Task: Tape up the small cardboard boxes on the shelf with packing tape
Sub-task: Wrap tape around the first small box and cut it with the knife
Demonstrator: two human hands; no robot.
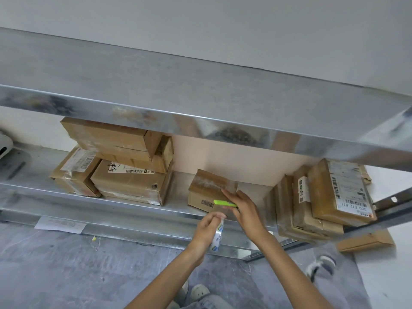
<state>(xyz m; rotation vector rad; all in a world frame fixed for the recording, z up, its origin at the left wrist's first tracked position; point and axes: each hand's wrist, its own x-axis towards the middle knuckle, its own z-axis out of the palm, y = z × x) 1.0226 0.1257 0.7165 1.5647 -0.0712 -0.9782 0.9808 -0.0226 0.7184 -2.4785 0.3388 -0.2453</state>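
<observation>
Small cardboard box (206, 188) just beyond both hands, on shelf (133, 209). Clear tape strip already across its top.
Left hand (206, 228) grips packing tape roll (217, 238) below box front.
Right hand (245, 210) holds green cutter (224, 202), forefinger on box top. Likely at the cutting stage.
Stacked boxes (131, 175) far left of hands look glossy with tape. Whether parcels (323, 197) to the right still need tape: cannot tell.
Roll print maybe "deli". Right parcel label reads "500 E72 071". Barcodes and handwriting on left stack.
</observation>
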